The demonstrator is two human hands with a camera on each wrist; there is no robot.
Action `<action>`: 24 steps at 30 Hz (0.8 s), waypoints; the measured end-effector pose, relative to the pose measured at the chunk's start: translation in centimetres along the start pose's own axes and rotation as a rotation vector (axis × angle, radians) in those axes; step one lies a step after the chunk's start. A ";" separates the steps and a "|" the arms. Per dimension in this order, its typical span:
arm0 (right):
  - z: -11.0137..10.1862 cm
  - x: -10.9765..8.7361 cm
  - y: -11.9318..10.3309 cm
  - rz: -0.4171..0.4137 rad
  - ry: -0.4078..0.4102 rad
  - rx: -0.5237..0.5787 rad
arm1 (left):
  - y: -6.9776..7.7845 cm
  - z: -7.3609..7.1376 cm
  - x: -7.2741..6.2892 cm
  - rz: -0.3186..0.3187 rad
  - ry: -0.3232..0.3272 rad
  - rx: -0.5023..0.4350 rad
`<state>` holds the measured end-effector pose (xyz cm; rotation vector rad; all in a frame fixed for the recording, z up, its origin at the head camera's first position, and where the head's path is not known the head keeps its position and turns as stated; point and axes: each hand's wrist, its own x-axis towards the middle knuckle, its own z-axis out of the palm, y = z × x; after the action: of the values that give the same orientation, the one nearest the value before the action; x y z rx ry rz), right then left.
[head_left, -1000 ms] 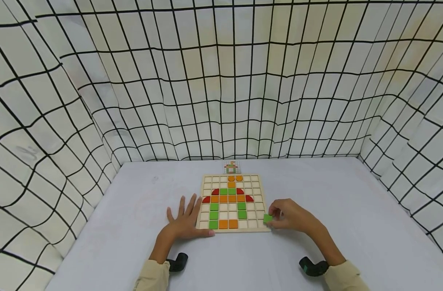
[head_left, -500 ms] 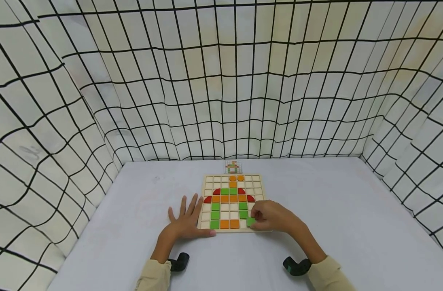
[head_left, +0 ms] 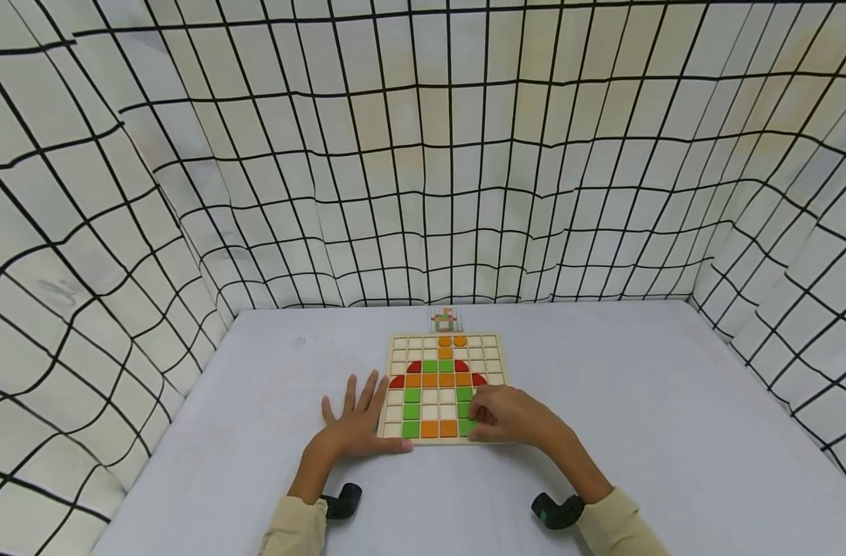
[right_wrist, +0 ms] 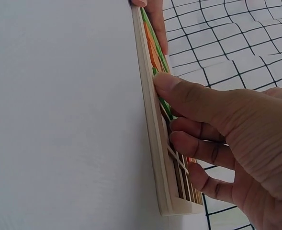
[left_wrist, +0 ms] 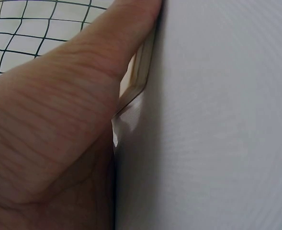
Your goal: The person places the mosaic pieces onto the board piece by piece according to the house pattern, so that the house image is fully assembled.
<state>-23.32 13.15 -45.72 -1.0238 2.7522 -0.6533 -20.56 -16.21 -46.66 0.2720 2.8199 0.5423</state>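
Note:
A wooden grid board (head_left: 429, 397) lies on the white table, bearing orange, green and red tiles in a pattern. My left hand (head_left: 353, 427) rests spread at the board's left edge, thumb along the near edge; the left wrist view shows that thumb by the board's corner (left_wrist: 143, 67). My right hand (head_left: 516, 417) is over the board's near right part, thumb and fingertips pinching a green square tile (head_left: 465, 428) at a cell of the nearest row, right of two orange squares (head_left: 439, 428). The fingers partly cover this tile. In the right wrist view the thumb (right_wrist: 172, 85) touches it.
A small card (head_left: 446, 319) with a coloured pattern lies just beyond the board's far edge. Black netting over white sheeting (head_left: 450, 170) rises behind and beside the table (head_left: 603, 347). A black wrist device (head_left: 558, 511) sits on each forearm.
My right hand has moved left from the board's right edge with the green tile, bringing it to the nearest row below the other green tiles. My left hand has stayed in place.

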 end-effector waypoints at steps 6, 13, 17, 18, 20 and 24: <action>0.0 -0.1 0.0 -0.015 0.009 0.004 | -0.2 0.4 0.2 0.007 0.007 -0.012; -0.1 -0.4 -0.3 -0.023 0.024 -0.004 | 0.0 0.3 0.1 0.014 0.010 -0.017; -0.1 -0.4 -0.3 -0.022 0.025 -0.011 | -0.1 0.3 0.1 0.011 0.007 -0.017; 0.0 -0.3 -0.3 -0.021 0.025 -0.014 | -0.1 0.3 0.1 0.009 0.005 -0.017; 0.0 -0.3 -0.3 -0.019 0.023 -0.019 | -0.1 0.3 0.1 0.007 0.003 -0.017; 0.0 -0.3 -0.4 -0.018 0.023 -0.029 | -0.1 0.1 0.0 0.006 0.005 -0.016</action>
<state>-22.89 13.06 -45.53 -1.0549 2.7832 -0.6343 -20.56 -16.22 -46.83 0.2764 2.8189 0.5678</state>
